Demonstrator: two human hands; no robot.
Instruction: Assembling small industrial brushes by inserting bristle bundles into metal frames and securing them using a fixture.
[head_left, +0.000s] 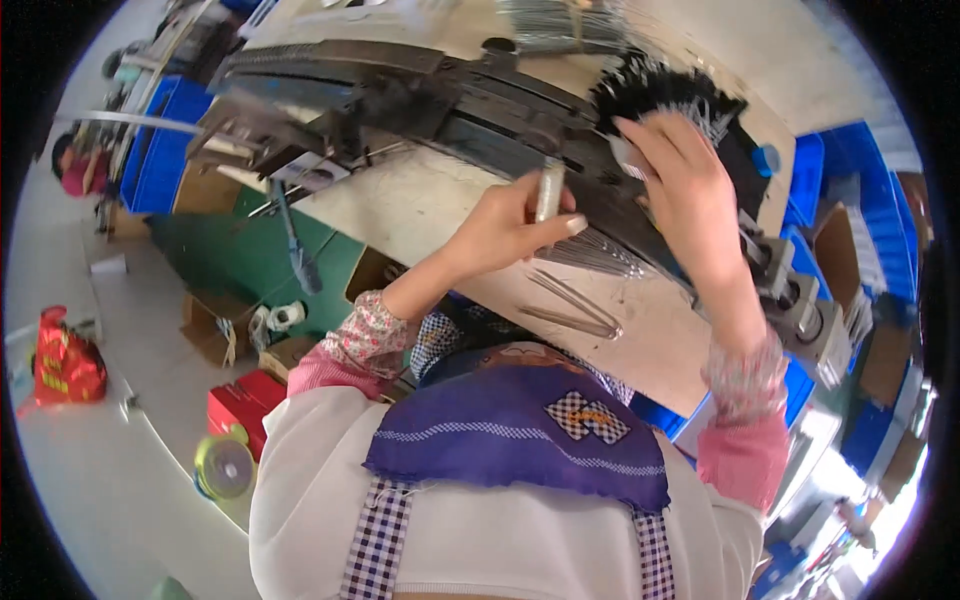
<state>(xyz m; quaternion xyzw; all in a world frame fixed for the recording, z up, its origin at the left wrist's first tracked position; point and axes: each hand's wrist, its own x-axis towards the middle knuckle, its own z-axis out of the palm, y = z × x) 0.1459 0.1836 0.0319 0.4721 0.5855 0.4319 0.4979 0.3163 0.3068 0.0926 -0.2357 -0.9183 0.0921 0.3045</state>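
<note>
My left hand (512, 222) is closed round a short pale cylindrical handle (549, 188), which stands up at the near edge of a long dark metal bench machine (480, 105). My right hand (685, 185) reaches over the machine's right part, its fingers bent together beside a heap of thin pieces with black ends (660, 92). Something whitish (627, 157) shows at those fingers, too unclear to name. Between the hands, a bundle of thin metal rods (600, 250) lies along the machine. A pair of metal tweezers (575, 305) rests on the table nearer to me.
Another bundle of thin wires (565, 25) lies at the back of the pale table (400, 195). Metal blocks (790, 290) stand at the right edge, with blue bins (850, 170) beyond. A metal frame (255, 145) juts out left. Below are cardboard boxes (215, 325) and a red bag (68, 360).
</note>
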